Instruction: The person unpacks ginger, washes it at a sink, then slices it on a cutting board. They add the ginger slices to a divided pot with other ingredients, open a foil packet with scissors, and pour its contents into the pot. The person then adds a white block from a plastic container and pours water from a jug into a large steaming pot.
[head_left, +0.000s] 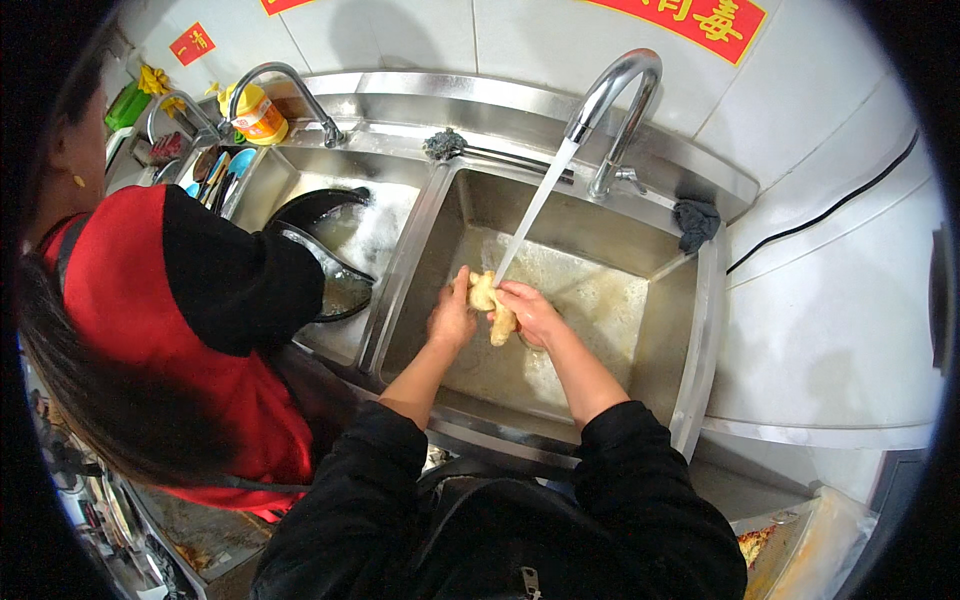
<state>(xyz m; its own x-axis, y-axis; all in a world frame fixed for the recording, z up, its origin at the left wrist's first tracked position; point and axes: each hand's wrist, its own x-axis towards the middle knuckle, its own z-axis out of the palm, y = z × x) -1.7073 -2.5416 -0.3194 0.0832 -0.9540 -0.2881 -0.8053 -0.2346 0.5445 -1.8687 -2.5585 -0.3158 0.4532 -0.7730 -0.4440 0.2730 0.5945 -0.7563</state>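
A knobbly piece of ginger root (502, 324) is held between my two hands over the right basin of a stainless steel sink (660, 330). My left hand (451, 315) grips its left end, and my right hand (534, 311) has fingers wrapped on its right side. Water (541, 196) streams from the gooseneck faucet (621, 112) and lands on the ginger at my right fingertips. Part of a drain ring (531, 343) shows under my right hand. The basin floor is wet.
At my left a co-worker in a red and black top (187, 300) leans over the left basin, where dark pans (319, 206) sit in soapy water. A scouring pad (444, 144), chopsticks (517, 165), a dark cloth (696, 223) and a yellow jug (259, 116) rest along the sink's rim.
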